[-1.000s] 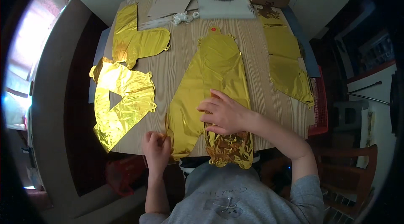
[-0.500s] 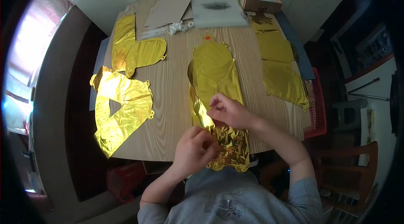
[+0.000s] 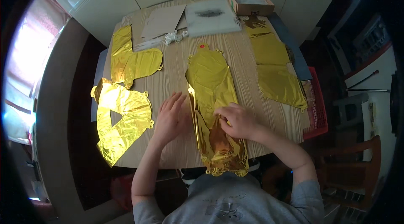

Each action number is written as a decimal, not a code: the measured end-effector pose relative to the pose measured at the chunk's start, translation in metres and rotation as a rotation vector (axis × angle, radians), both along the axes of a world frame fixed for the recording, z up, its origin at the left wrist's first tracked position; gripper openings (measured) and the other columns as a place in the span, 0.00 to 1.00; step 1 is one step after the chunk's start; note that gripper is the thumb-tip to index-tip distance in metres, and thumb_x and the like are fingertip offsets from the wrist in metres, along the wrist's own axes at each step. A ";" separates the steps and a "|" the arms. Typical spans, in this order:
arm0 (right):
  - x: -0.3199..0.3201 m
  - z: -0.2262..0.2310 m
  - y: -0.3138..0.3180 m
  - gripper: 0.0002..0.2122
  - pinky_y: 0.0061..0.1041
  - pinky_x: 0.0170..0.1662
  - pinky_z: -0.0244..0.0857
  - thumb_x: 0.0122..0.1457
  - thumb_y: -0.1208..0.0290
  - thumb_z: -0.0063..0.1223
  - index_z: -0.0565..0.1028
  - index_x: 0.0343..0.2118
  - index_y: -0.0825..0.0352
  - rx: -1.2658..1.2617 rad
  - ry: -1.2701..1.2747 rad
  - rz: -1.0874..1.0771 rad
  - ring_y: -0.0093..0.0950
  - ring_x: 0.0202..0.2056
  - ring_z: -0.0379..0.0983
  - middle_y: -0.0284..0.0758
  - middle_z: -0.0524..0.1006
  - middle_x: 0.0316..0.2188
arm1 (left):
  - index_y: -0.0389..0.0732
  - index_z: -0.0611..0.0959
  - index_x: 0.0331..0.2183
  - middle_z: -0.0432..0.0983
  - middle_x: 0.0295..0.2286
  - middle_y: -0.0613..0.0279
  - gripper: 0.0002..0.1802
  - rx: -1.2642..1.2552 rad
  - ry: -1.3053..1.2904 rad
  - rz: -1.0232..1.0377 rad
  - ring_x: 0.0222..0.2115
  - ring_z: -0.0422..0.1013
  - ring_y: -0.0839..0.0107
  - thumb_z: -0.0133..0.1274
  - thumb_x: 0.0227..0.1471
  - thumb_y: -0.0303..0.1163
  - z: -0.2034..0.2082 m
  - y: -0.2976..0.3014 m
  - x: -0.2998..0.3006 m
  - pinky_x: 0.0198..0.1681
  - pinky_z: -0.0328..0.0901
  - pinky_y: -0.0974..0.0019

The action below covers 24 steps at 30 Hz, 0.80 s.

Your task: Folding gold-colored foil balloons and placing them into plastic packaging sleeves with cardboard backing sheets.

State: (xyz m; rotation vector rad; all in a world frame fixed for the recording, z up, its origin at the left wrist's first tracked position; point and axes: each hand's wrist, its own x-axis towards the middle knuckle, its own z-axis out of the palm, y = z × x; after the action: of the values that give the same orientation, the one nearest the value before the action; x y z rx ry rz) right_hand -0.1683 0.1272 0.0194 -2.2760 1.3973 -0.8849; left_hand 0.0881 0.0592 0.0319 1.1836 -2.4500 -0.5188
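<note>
A long, flat gold foil balloon (image 3: 209, 70) lies down the middle of the table, its near end at the table's front edge. Its lower half is crumpled and partly folded over. My right hand (image 3: 239, 122) rests on this part from the right, fingers curled in a pinch on the foil. To the left of the balloon, my left hand (image 3: 170, 118) hovers over or lies on the bare wood, fingers stretched out and holding nothing. Farther left are an L-shaped gold foil balloon (image 3: 126, 62) and another gold foil balloon with a triangular hole (image 3: 132, 110).
Another gold foil balloon (image 3: 273, 72) lies along the right side. At the back are a grey-brown card sheet (image 3: 164, 20), a clear plastic bag (image 3: 212, 17), white ribbon rolls (image 3: 172, 37) and a cardboard box (image 3: 254, 5). A red basket (image 3: 319, 102) stands beside the right edge.
My left hand has moved away from the balloon's lower left edge, up and left, and opened. My right hand has shifted slightly right. The balloon's crumpled lower part now lies smoother.
</note>
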 end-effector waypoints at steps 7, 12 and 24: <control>-0.012 -0.019 -0.002 0.02 0.31 0.42 0.58 0.44 0.74 0.52 0.76 0.22 0.61 -0.167 0.001 0.030 0.29 0.30 0.70 0.30 0.77 0.24 | 0.41 0.56 0.63 0.51 0.63 0.52 0.42 0.022 -0.194 -0.113 0.65 0.43 0.52 0.48 0.56 0.54 -0.018 -0.028 -0.016 0.65 0.37 0.42; -0.017 -0.021 -0.003 0.03 0.30 0.40 0.58 0.40 0.75 0.51 0.75 0.19 0.61 -0.139 0.021 0.070 0.28 0.28 0.69 0.29 0.75 0.20 | 0.41 0.58 0.63 0.52 0.63 0.54 0.42 0.001 -0.211 -0.179 0.66 0.43 0.53 0.48 0.56 0.56 -0.019 -0.040 -0.023 0.65 0.36 0.41; -0.017 -0.022 -0.003 0.02 0.29 0.40 0.57 0.40 0.76 0.51 0.74 0.18 0.61 -0.104 -0.010 0.056 0.28 0.28 0.69 0.27 0.75 0.20 | 0.43 0.59 0.63 0.51 0.64 0.56 0.43 -0.042 -0.303 -0.186 0.66 0.42 0.53 0.49 0.54 0.57 -0.028 -0.055 -0.033 0.65 0.34 0.39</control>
State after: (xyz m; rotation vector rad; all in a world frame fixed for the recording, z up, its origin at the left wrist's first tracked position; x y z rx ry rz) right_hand -0.1849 0.1240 -0.0026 -2.3708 1.3045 -0.9710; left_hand 0.0551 0.0044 0.0044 1.0916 -2.8322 -0.3580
